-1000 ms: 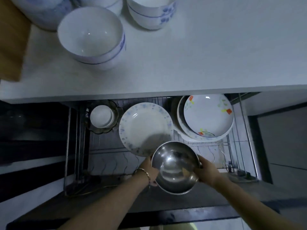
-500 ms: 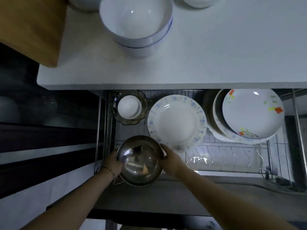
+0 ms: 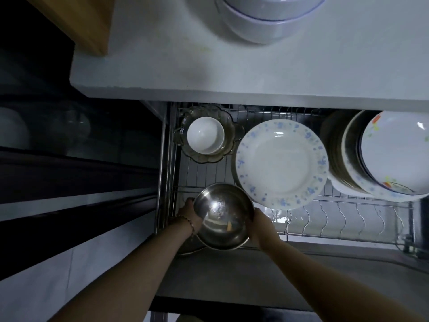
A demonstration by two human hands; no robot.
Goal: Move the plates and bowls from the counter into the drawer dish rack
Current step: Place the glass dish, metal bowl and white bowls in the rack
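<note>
A shiny steel bowl [image 3: 221,214] sits low at the front left corner of the wire drawer dish rack [image 3: 348,219]. My left hand [image 3: 189,213] grips its left rim and my right hand [image 3: 260,220] grips its right rim. Behind it in the rack stand a blue-speckled white plate [image 3: 281,162], a small white bowl [image 3: 205,134] nested in a glass dish [image 3: 232,135], and a stack of plates topped by a flowered one [image 3: 394,154] at the right. On the white counter [image 3: 255,66] above, stacked white bowls with a blue rim [image 3: 262,22] are cut off by the top edge.
A wooden board [image 3: 79,22] lies at the counter's left end. Dark cabinet fronts [image 3: 69,170] fill the left side. The rack's front row of wavy wire slots [image 3: 343,217] to the right of the steel bowl holds nothing. The drawer's dark front panel [image 3: 255,275] runs below my wrists.
Both hands carried the steel bowl leftward and down into the rack's front left corner. The view shifted, so the counter bowls slid up and right out of frame.
</note>
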